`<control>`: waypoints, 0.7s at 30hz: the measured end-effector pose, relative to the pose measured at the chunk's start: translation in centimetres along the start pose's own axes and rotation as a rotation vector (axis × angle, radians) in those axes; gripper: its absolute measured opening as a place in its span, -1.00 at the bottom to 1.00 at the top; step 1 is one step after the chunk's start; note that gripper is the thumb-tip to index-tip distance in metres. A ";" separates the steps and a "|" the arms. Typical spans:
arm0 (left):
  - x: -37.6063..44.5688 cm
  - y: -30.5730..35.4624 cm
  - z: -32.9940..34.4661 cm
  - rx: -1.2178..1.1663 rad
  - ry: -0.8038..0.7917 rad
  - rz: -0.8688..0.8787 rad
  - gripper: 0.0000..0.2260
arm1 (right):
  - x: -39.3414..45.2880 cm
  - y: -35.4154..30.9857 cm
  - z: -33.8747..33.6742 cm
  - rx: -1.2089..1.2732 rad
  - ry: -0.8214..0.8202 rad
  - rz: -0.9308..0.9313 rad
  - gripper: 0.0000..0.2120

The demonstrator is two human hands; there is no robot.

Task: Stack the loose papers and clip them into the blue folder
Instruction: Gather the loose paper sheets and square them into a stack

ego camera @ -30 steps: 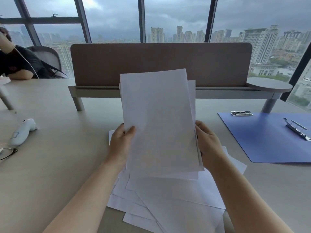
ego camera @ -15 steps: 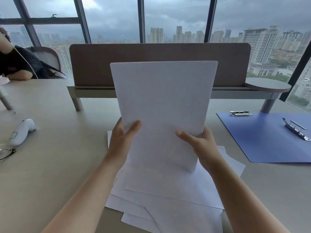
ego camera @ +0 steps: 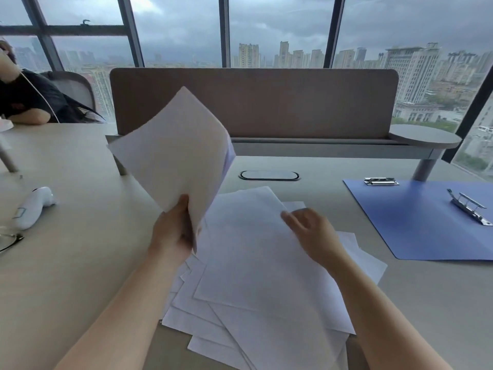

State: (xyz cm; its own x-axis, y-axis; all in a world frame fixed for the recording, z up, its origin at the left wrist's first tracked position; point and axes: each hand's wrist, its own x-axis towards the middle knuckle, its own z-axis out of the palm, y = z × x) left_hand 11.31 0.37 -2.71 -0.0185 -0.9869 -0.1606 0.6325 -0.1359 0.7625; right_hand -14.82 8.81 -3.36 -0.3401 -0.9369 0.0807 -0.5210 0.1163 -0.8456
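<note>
Holding a small bundle of white sheets (ego camera: pixel 173 153) up above the table (ego camera: pixel 80 236), the left hand (ego camera: pixel 173 231) is gripping them at their lower corner, with the thumb on the near face and the fingers curled behind. The bundle is tilting to the left and is standing clear of the table, in front of the brown divider panel (ego camera: pixel 293 102).

The right hand (ego camera: pixel 312 231) is lying on the spread of loose papers (ego camera: pixel 253 276) in the middle of the table. Its fingers are bent and their tips are touching the top sheet near its far edge; whether they are pinching that sheet or only pressing on it, I cannot tell. The loose papers are lying fanned out, overlapping at different angles, between the two forearms.

The blue folder (ego camera: pixel 416 222) is lying open and flat at the right, well apart from the papers. Its metal clip (ego camera: pixel 469 209) is sitting on the right part of it, and a second small metal piece (ego camera: pixel 380 181) is lying at its far left corner.

At the left edge, a white handheld device (ego camera: pixel 34 206) is lying beside a pair of glasses (ego camera: pixel 9 240). Another person (ego camera: pixel 24 102) is sitting at the far left.
</note>
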 end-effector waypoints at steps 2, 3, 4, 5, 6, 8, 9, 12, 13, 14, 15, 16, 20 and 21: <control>0.7 0.1 -1.2 -0.114 -0.038 -0.143 -0.91 | 0.0 0.7 0.2 -0.397 -0.138 -0.023 -0.37; 1.1 0.0 -1.6 -0.154 -0.059 -0.185 -0.90 | 0.0 0.8 0.4 -0.514 -0.193 -0.044 -0.20; 1.1 -0.1 -1.6 -0.181 -0.087 -0.199 -0.93 | -0.1 0.7 0.6 -0.579 -0.227 -0.060 -0.07; 1.2 -0.3 -1.6 -0.196 -0.113 -0.209 -0.95 | -0.1 0.5 0.8 -0.611 -0.243 -0.068 0.02; 1.0 -0.5 -1.5 -0.196 -0.133 -0.220 -0.93 | 0.1 0.3 0.9 -0.644 -0.252 -0.072 0.08; 0.9 -0.9 -1.3 -0.181 -0.148 -0.243 -0.90 | 0.4 -0.5 1.0 -0.728 -0.261 -0.081 0.14; 0.9 -1.1 -1.4 -0.179 -0.143 -0.251 -0.89 | 0.7 -0.8 0.9 -0.770 -0.262 -0.083 0.15; 0.8 -1.4 -1.5 -0.180 -0.152 -0.275 -0.89 | 1.7 -1.7 0.6 -0.868 -0.287 -0.067 0.17; 0.7 -1.4 -1.4 -0.182 -0.164 -0.280 -0.89 | 2.2 -2.0 0.5 -0.886 -0.295 -0.052 0.15; 0.6 -1.3 -1.3 -0.183 -0.176 -0.281 -0.90 | 2.6 -2.1 0.5 -0.895 -0.303 -0.038 0.12; 0.5 -1.3 -1.2 -0.180 -0.182 -0.277 -0.92 | 3.1 -2.3 0.5 -0.904 -0.310 -0.025 0.09; 0.4 -1.3 -1.2 -0.174 -0.184 -0.271 -0.94 | 3.4 -2.4 0.5 -0.910 -0.321 -0.013 0.06; 0.4 -1.2 -1.1 -0.159 -0.186 -0.259 -0.89 | 3.7 -2.9 0.1 -0.860 -0.383 0.053 -0.05; 0.4 -1.1 -1.2 -0.161 -0.186 -0.256 -0.90 | 3.6 -2.9 0.0 -0.846 -0.384 0.066 -0.06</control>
State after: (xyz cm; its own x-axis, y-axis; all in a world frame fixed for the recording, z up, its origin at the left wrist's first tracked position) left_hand 11.48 0.24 -4.36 -0.3236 -0.9235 -0.2061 0.7030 -0.3804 0.6009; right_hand -14.56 5.15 -0.64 -0.1855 -0.9471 -0.2620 -0.9584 0.2332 -0.1643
